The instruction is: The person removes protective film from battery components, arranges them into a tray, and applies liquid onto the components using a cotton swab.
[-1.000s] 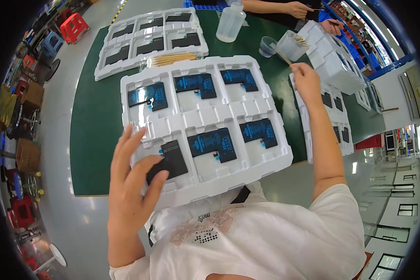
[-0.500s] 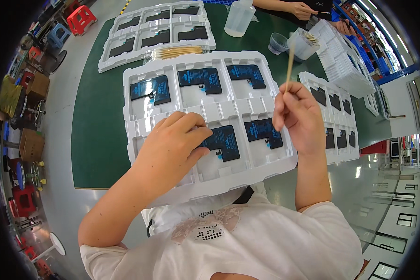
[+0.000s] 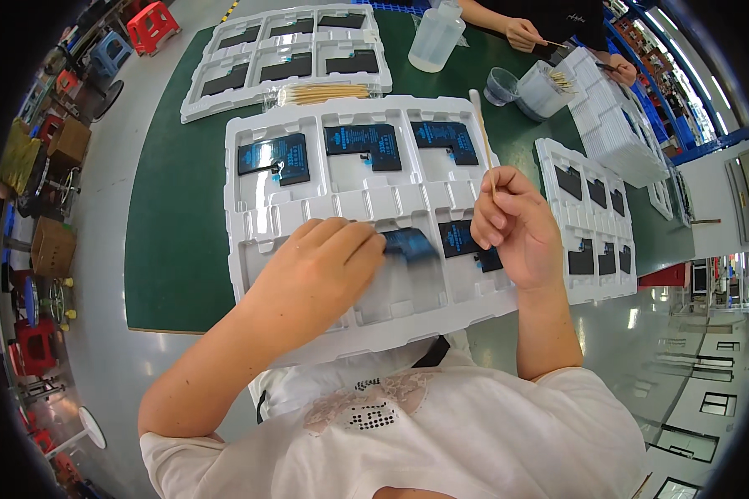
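A white plastic tray (image 3: 295,218) in front of me holds several L-shaped black phone batteries with blue print. Over its lower middle pocket, my left hand (image 3: 324,262) pinches the left end of one battery (image 3: 413,244), which is tilted and blurred at its free end. The fingertips on it are partly hidden behind the hand. My right hand (image 3: 520,229) holds a cotton swab (image 3: 481,129) by its stick, white tip up, above the tray's right side. Just left of that hand, another battery (image 3: 458,239) lies in the lower right pocket.
A second battery tray (image 3: 189,104) lies behind, with a bundle of swabs (image 3: 320,93) before it. Further right are a squeeze bottle (image 3: 435,37), a small cup (image 3: 501,86), a swab tub (image 3: 543,91), stacked trays (image 3: 616,125) and another tray (image 3: 558,224). A co-worker's hand (image 3: 524,35) holds a swab.
My left hand has raised the near edge of the middle battery, which lay flat before. My right hand has shifted slightly left and down, and the swab now leans left.
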`<control>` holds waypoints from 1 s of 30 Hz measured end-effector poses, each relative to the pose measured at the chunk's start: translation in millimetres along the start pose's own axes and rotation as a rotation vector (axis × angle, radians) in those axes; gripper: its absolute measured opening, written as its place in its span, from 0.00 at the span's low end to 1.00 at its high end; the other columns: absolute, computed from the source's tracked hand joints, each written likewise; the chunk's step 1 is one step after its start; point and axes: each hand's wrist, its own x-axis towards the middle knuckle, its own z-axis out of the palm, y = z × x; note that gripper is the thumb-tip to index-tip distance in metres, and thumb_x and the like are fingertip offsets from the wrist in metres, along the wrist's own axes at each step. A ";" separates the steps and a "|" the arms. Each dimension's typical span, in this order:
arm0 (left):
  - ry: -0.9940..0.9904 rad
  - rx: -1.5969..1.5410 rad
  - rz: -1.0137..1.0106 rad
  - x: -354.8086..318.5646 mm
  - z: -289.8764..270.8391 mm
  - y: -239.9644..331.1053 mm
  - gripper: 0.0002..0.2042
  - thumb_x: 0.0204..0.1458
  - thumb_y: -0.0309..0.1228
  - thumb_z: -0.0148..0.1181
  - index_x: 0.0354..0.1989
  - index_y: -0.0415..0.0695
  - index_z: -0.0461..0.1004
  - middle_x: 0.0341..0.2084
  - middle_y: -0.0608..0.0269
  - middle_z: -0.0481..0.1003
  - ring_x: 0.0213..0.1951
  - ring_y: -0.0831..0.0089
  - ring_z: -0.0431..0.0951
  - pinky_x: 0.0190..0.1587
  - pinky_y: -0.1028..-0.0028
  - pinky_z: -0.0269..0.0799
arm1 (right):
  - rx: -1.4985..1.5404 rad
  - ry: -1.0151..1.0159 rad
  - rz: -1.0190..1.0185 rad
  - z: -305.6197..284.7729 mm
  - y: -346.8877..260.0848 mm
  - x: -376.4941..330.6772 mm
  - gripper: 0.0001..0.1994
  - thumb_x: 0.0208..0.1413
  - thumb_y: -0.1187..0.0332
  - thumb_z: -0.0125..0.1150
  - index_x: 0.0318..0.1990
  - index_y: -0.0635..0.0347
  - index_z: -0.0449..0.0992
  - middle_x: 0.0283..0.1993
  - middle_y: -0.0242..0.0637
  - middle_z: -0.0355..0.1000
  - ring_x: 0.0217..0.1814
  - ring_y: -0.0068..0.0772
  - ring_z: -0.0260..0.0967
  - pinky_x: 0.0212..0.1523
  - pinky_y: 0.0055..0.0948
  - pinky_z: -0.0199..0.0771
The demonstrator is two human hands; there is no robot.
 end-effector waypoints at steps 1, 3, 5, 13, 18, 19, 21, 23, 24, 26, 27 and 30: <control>0.107 0.002 0.020 -1.1 2.6 -3.1 0.10 0.47 0.26 0.61 0.39 0.41 0.74 0.35 0.60 0.73 0.37 0.61 0.74 0.41 0.66 0.71 | 0.002 -0.015 -0.015 -0.4 0.0 0.3 0.10 0.59 0.68 0.49 0.43 0.66 0.68 0.23 0.28 0.59 0.21 0.18 0.56 0.24 0.21 0.58; 0.112 -0.106 -0.075 1.3 5.4 -9.1 0.08 0.50 0.26 0.59 0.38 0.40 0.74 0.31 0.59 0.73 0.35 0.62 0.74 0.40 0.67 0.71 | 0.001 0.011 -0.043 1.8 0.5 -1.0 0.10 0.60 0.67 0.49 0.42 0.67 0.68 0.23 0.28 0.59 0.22 0.17 0.55 0.24 0.20 0.57; 0.122 -0.212 -0.170 5.2 4.4 -10.5 0.06 0.52 0.26 0.57 0.38 0.40 0.75 0.28 0.57 0.74 0.34 0.63 0.74 0.39 0.67 0.70 | -0.003 0.029 -0.073 3.9 0.4 -1.7 0.11 0.60 0.67 0.49 0.42 0.67 0.69 0.24 0.27 0.60 0.22 0.16 0.54 0.25 0.20 0.56; 0.274 -0.824 -0.906 2.3 -17.1 -19.8 0.11 0.61 0.35 0.49 0.34 0.40 0.74 0.19 0.71 0.68 0.22 0.85 0.62 0.26 0.80 0.60 | -0.598 0.102 -0.306 12.7 7.1 -5.0 0.06 0.56 0.70 0.59 0.33 0.65 0.78 0.25 0.25 0.62 0.24 0.14 0.52 0.26 0.16 0.50; 0.225 -0.822 -0.878 1.0 -14.7 -20.6 0.12 0.61 0.35 0.48 0.34 0.41 0.74 0.16 0.75 0.63 0.20 0.86 0.59 0.24 0.81 0.56 | -0.781 0.144 -0.323 20.2 9.7 -6.8 0.04 0.53 0.72 0.63 0.30 0.63 0.79 0.24 0.23 0.59 0.23 0.13 0.49 0.24 0.17 0.47; 0.213 -0.799 -0.866 0.6 -14.1 -20.4 0.12 0.61 0.37 0.48 0.33 0.43 0.74 0.17 0.75 0.64 0.21 0.87 0.59 0.24 0.83 0.57 | -0.832 0.141 -0.339 20.3 10.7 -6.7 0.04 0.52 0.72 0.64 0.30 0.62 0.79 0.23 0.23 0.57 0.23 0.13 0.49 0.23 0.17 0.46; 0.198 -0.776 -0.856 0.7 -13.0 -20.3 0.13 0.61 0.40 0.48 0.31 0.44 0.74 0.18 0.76 0.66 0.21 0.88 0.60 0.24 0.84 0.57 | -0.868 0.147 -0.348 23.7 10.9 -6.4 0.04 0.52 0.71 0.64 0.30 0.62 0.79 0.22 0.23 0.56 0.22 0.13 0.48 0.22 0.18 0.45; 0.198 -0.768 -0.835 1.7 -13.0 -20.5 0.12 0.61 0.35 0.48 0.35 0.40 0.74 0.15 0.76 0.58 0.20 0.86 0.55 0.23 0.80 0.53 | -0.904 0.155 -0.358 24.9 11.0 -6.1 0.04 0.52 0.71 0.65 0.30 0.62 0.79 0.22 0.23 0.55 0.22 0.13 0.47 0.22 0.19 0.44; 0.196 -0.770 -0.835 1.9 -13.2 -20.4 0.12 0.61 0.35 0.48 0.35 0.40 0.74 0.15 0.76 0.58 0.20 0.86 0.55 0.23 0.80 0.53 | -0.914 0.159 -0.368 24.8 11.3 -5.8 0.04 0.52 0.71 0.65 0.30 0.62 0.79 0.22 0.23 0.55 0.21 0.14 0.47 0.22 0.19 0.44; 0.193 -0.796 -0.849 2.0 -13.8 -20.3 0.12 0.61 0.35 0.48 0.35 0.39 0.74 0.15 0.76 0.58 0.20 0.86 0.54 0.24 0.80 0.52 | -0.922 0.161 -0.378 24.3 12.0 -4.8 0.04 0.51 0.71 0.65 0.30 0.63 0.79 0.21 0.23 0.55 0.21 0.14 0.47 0.22 0.19 0.44; 0.193 -0.797 -0.850 1.8 -13.7 -20.6 0.12 0.61 0.35 0.48 0.35 0.39 0.74 0.15 0.76 0.58 0.20 0.86 0.54 0.24 0.80 0.52 | -0.921 0.163 -0.378 23.7 12.4 -4.6 0.04 0.51 0.71 0.65 0.30 0.63 0.79 0.21 0.23 0.55 0.21 0.14 0.47 0.22 0.19 0.44; 0.202 -0.811 -0.833 0.7 -13.6 -21.0 0.12 0.61 0.35 0.48 0.35 0.39 0.74 0.15 0.76 0.58 0.21 0.86 0.55 0.24 0.80 0.52 | -0.929 0.148 -0.365 24.3 10.9 -6.1 0.05 0.51 0.71 0.65 0.29 0.63 0.79 0.21 0.24 0.55 0.21 0.14 0.47 0.22 0.19 0.44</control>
